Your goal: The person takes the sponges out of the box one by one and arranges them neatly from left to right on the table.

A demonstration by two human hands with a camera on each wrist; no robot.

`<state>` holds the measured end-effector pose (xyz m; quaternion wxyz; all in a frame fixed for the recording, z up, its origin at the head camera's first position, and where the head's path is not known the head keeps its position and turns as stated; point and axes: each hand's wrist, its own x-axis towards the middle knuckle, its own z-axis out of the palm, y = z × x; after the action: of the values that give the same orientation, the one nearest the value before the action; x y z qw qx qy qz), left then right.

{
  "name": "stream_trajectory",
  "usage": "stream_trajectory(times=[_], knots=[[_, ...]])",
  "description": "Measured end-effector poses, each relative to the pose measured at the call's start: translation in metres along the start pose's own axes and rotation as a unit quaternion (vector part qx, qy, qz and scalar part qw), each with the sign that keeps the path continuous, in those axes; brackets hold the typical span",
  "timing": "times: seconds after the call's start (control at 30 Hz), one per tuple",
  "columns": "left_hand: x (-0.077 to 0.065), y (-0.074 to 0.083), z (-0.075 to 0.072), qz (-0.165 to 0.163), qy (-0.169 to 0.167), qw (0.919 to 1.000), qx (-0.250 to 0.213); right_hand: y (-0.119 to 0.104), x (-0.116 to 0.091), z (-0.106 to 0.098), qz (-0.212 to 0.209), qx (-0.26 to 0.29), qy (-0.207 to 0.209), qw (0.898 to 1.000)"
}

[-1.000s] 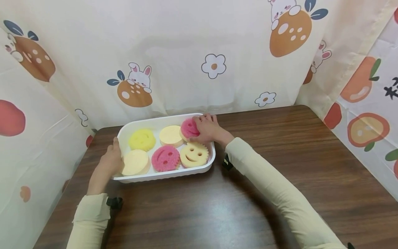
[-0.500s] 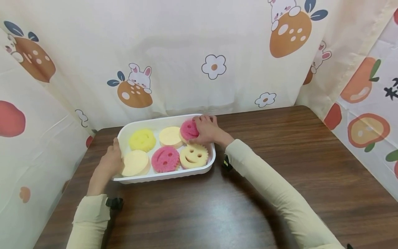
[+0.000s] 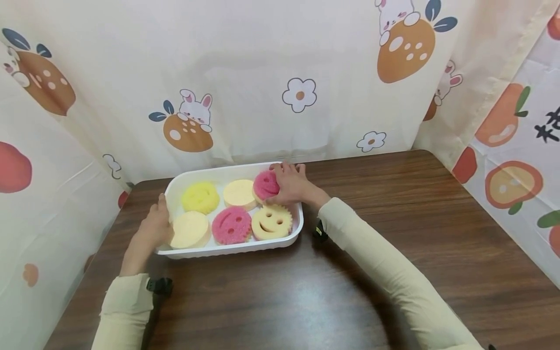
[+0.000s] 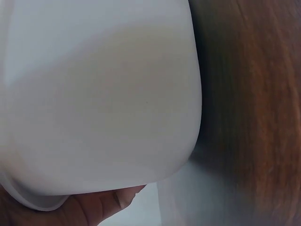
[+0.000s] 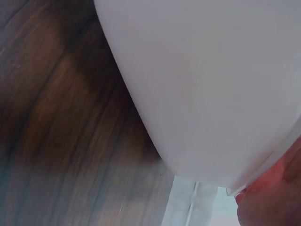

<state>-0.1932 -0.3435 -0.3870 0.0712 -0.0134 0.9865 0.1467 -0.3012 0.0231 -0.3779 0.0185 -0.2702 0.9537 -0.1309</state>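
White tray near far left corner of table, left hand clamped on its left end. At tray's far right corner, pink sponge held between thumb and fingers of right hand, close by cream sponge and smiley sponge. Step in hand, apparently: gripping or seating sponge; which, cannot tell. Next move probably calls for steady tray, light touch around neighbours. Left wrist view reveals fingertip against outer end wall, below rim, unseen from head; neither wrist view shows sponge clearly.

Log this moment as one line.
left hand: holds white tray at left end | right hand: at far-right pink sponge, grip unclear | tray: on table, six round sponges visible
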Motion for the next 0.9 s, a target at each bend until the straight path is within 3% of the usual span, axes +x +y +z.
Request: stream_trajectory(times=[0.37,0.9], knots=[[-0.0003,0.0046,0.0011,-0.01,-0.008,0.9999,-0.008,0.001,-0.006,-0.0038,-0.002,0.021,0.002,1.0],[0.0015,0.0059,0.0014,-0.019,-0.013,0.9997,-0.004,0.0024,-0.0086,-0.0041,-0.022,0.069,0.056,0.996]])
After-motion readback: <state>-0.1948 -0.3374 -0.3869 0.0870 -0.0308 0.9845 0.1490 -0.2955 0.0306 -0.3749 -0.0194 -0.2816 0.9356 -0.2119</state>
